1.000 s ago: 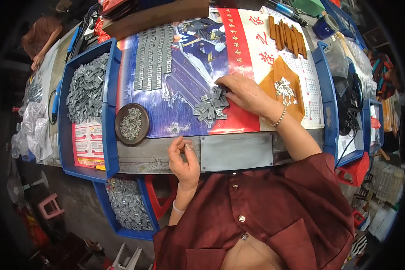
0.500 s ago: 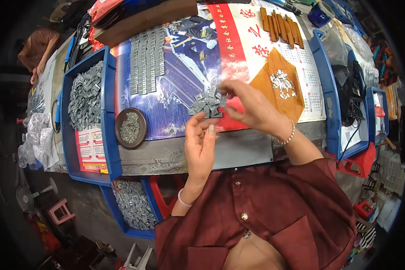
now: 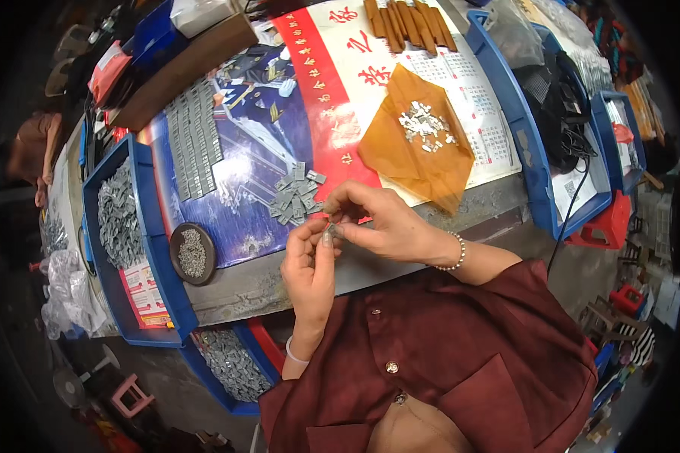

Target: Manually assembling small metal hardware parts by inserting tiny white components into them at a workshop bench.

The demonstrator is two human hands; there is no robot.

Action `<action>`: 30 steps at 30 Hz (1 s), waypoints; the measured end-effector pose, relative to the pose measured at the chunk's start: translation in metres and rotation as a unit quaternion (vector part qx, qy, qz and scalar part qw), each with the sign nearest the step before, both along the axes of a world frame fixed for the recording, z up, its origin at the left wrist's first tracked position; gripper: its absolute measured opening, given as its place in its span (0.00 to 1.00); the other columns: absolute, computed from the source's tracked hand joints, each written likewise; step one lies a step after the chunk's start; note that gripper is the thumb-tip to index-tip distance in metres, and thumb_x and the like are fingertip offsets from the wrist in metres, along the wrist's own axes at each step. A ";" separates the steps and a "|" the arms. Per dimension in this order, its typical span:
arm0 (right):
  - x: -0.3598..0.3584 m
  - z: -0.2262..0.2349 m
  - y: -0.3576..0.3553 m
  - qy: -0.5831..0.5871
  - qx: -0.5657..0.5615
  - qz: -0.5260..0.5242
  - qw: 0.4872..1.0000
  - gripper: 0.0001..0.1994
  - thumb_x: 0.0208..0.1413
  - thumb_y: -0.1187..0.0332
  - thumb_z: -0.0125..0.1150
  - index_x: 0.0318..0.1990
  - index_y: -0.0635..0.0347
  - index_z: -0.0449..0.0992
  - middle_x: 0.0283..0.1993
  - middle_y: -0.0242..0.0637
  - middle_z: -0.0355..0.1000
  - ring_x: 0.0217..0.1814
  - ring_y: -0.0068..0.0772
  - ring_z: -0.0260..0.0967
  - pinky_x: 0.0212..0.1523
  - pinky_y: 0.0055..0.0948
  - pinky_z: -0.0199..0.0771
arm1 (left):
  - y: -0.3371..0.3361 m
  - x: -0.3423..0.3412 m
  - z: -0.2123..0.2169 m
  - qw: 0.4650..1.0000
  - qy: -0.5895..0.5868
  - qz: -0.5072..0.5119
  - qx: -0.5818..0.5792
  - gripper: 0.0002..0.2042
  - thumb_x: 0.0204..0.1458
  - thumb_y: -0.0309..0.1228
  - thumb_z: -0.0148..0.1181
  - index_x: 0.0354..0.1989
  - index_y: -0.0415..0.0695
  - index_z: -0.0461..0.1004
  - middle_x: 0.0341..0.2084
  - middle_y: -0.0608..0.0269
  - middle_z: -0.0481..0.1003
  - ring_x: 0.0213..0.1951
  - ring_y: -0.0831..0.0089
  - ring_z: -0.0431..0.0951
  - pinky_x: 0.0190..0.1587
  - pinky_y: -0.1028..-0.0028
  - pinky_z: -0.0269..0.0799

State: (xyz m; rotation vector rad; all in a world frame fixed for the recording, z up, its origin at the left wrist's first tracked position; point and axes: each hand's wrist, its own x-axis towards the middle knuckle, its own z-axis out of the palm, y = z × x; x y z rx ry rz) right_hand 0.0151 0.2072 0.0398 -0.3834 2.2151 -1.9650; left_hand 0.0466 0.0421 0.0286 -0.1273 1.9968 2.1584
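Both hands [image 3: 340, 241] pinching small metal clip [image 3: 331, 229], raised off pile [image 3: 295, 198] vs. before

Hands [image 3: 331, 232] meeting over the table [image 3: 279, 279] front edge, a small grey piece [image 3: 330, 229] pinched between them. Loose grey pieces [image 3: 295, 198] heaped just beyond at 11 o'clock, blocking that way. Bare poster surface toward 10 o'clock, up to the round dark dish [image 3: 192, 253] at 9. Orange sheet [image 3: 419, 151] with small parts lying at 1 o'clock. Blue bin [image 3: 140, 249] walling the far left.
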 end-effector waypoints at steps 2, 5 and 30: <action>0.003 0.002 0.006 -0.027 0.007 0.018 0.999 0.11 0.52 0.76 0.57 0.44 0.64 0.69 0.37 0.36 0.72 0.38 0.26 0.71 0.40 0.27 0.72 | 0.002 0.001 0.000 0.999 0.019 -0.009 -0.035 0.10 0.59 0.22 0.49 0.47 0.34 0.68 0.34 0.64 0.75 0.34 0.82 0.74 0.37 0.81 0.71; 0.005 -0.001 0.022 -0.014 0.017 -0.013 1.000 0.08 0.52 0.76 0.57 0.40 0.64 0.71 0.35 0.35 0.72 0.36 0.24 0.70 0.39 0.25 0.71 | 0.007 0.002 0.004 0.999 -0.006 -0.014 -0.047 0.09 0.59 0.23 0.51 0.46 0.35 0.70 0.33 0.64 0.74 0.34 0.81 0.75 0.37 0.81 0.71; -0.011 -0.030 0.123 0.094 0.314 -0.213 0.920 0.07 0.48 0.77 0.56 0.36 0.62 0.70 0.33 0.43 0.71 0.38 0.48 0.70 0.37 0.38 0.70 | 0.026 0.004 -0.008 0.992 -0.078 -0.088 -0.043 0.07 0.57 0.23 0.54 0.43 0.35 0.72 0.25 0.68 0.72 0.30 0.83 0.72 0.32 0.83 0.66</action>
